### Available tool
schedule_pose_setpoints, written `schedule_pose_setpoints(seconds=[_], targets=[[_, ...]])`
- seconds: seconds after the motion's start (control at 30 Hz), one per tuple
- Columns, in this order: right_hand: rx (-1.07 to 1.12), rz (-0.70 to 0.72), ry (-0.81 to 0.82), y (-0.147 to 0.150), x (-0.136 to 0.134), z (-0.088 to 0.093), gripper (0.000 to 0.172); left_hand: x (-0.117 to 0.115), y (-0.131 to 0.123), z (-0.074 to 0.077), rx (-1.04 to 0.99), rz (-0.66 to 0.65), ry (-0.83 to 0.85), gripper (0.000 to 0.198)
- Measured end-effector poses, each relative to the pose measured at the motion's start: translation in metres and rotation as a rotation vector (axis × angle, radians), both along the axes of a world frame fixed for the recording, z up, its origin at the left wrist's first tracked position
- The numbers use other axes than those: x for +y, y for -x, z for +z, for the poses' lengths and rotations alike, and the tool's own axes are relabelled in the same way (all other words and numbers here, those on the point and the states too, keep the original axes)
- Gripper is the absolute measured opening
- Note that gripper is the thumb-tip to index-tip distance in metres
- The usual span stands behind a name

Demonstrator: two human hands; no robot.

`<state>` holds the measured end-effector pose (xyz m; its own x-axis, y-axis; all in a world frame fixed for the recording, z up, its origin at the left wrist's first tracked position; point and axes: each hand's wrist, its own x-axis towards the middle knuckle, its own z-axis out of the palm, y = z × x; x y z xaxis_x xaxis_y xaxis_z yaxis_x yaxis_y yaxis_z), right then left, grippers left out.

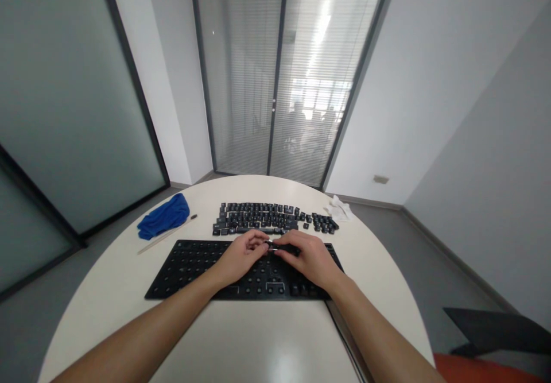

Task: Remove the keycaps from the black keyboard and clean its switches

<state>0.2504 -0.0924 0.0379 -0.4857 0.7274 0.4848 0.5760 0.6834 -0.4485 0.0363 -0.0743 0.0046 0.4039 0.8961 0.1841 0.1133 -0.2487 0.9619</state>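
A black keyboard base (196, 268) lies across the table, most of its keycaps off and its sockets showing. Above its upper middle, my left hand (245, 255) and my right hand (307, 255) meet fingertip to fingertip. Between them they pinch a small dark piece (271, 244) with shiny thin edges, which looks like a keycap; its exact shape is too small to tell. Some black keycaps (303, 289) sit on the base at its lower right. Just beyond the base, loose black keycaps (258, 215) are laid out in rows.
On the round white table (253, 337), a blue cloth (164, 216) lies at the left, with a thin brush (166, 235) beside it. A crumpled white tissue (339, 208) is at the far right. A black cable (342, 337) runs past the near edge by my right forearm.
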Motion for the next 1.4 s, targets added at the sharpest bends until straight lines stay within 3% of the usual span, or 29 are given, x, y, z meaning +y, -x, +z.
schedule_pose_setpoints(seconds=[0.33, 0.67, 0.8, 0.9, 1.03, 1.27, 1.4], targets=[[0.021, -0.001, 0.048, -0.005, 0.001, 0.001, 0.018, 0.0, 0.002, 0.007, 0.076, -0.028, -0.021, 0.033], [0.014, -0.061, 0.076, -0.018, 0.007, 0.002, 0.016, -0.006, -0.002, 0.002, 0.155, -0.009, -0.091, 0.022], [0.064, -0.121, 0.078, -0.029, 0.012, 0.002, 0.014, -0.014, 0.008, 0.012, 0.28, -0.122, -0.226, 0.02], [0.062, -0.132, 0.09, -0.032, 0.014, 0.001, 0.014, -0.021, 0.02, 0.024, 0.442, -0.198, -0.396, 0.025], [0.045, -0.133, 0.115, -0.035, 0.017, -0.001, 0.014, -0.026, 0.029, 0.036, 0.59, -0.31, -0.506, 0.037], [0.028, -0.161, 0.125, -0.04, 0.019, -0.001, 0.016, -0.025, 0.026, 0.034, 0.596, -0.354, -0.532, 0.015], [0.023, -0.161, 0.14, -0.04, 0.017, 0.0, 0.017, -0.024, 0.026, 0.034, 0.607, -0.329, -0.527, 0.016]])
